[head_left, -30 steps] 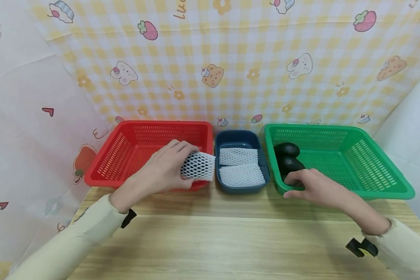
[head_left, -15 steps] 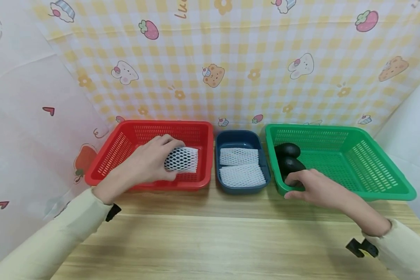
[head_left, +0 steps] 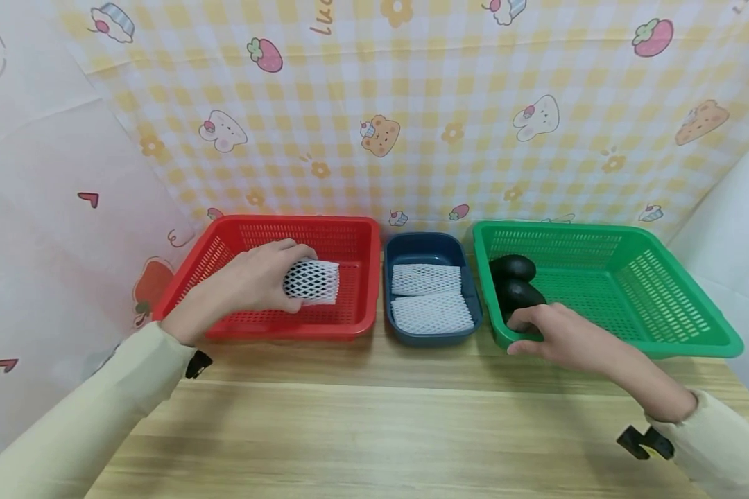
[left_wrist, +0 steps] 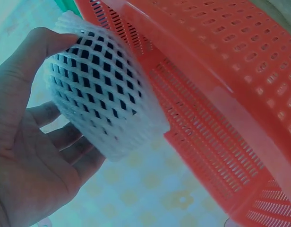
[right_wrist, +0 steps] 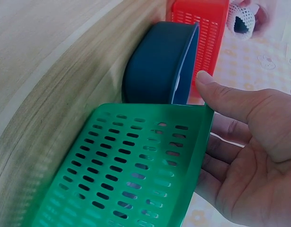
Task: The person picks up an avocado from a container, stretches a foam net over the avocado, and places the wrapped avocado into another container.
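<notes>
My left hand (head_left: pixel 259 277) grips a dark avocado in a white foam net (head_left: pixel 312 281), held over the red basket (head_left: pixel 362 322). In the left wrist view, the thumb and curled fingers go round the foam net (left_wrist: pixel 100 90), its loose end sticking out beyond them. My right hand (head_left: pixel 564 333) holds the near left corner of the green basket (head_left: pixel 668 346), thumb outside the rim and fingers inside, as the right wrist view shows. Just by those fingers, dark glossy avocados (head_left: pixel 517 292) lie along the basket's left wall; the hand partly hides the nearest one.
Between the two baskets stands a dark blue tub (head_left: pixel 427 339) with two flat white foam nets (head_left: pixel 433 312) in it. All three containers stand on a wooden table (head_left: pixel 374 430), before a yellow checked cloth (head_left: pixel 412 83).
My left hand has moved left with the netted avocado, from the red basket's right rim to over its middle, slowing lately. The right hand has stayed at the green basket's corner.
</notes>
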The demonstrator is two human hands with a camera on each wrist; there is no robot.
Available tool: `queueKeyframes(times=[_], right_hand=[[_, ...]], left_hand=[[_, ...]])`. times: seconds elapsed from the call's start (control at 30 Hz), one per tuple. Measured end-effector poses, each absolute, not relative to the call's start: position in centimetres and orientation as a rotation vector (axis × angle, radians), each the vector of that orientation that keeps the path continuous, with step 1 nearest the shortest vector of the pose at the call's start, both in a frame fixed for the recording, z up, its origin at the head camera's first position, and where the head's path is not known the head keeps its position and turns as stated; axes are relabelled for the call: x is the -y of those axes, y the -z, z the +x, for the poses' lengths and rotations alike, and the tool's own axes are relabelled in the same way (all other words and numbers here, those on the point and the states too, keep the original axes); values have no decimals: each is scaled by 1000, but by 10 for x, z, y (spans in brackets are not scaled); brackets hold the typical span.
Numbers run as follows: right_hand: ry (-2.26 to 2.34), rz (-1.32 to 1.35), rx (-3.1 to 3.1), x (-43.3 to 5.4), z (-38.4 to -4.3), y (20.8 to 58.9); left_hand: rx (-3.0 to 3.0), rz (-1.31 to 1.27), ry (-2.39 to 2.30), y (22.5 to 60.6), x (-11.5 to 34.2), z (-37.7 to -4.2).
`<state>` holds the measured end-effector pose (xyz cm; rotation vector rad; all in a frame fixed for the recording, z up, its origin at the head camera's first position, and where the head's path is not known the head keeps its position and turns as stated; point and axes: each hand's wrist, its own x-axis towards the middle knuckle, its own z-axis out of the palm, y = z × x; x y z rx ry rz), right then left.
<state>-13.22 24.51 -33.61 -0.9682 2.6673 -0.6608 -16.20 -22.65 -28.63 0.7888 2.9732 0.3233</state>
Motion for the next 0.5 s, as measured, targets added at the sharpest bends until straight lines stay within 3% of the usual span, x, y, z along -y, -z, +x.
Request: queueKeyframes(times=[0.5], right_hand=[[656, -966, -2677, -246, -130, 337]], left_hand=[[-2813, 711, -299, 298, 227, -176]])
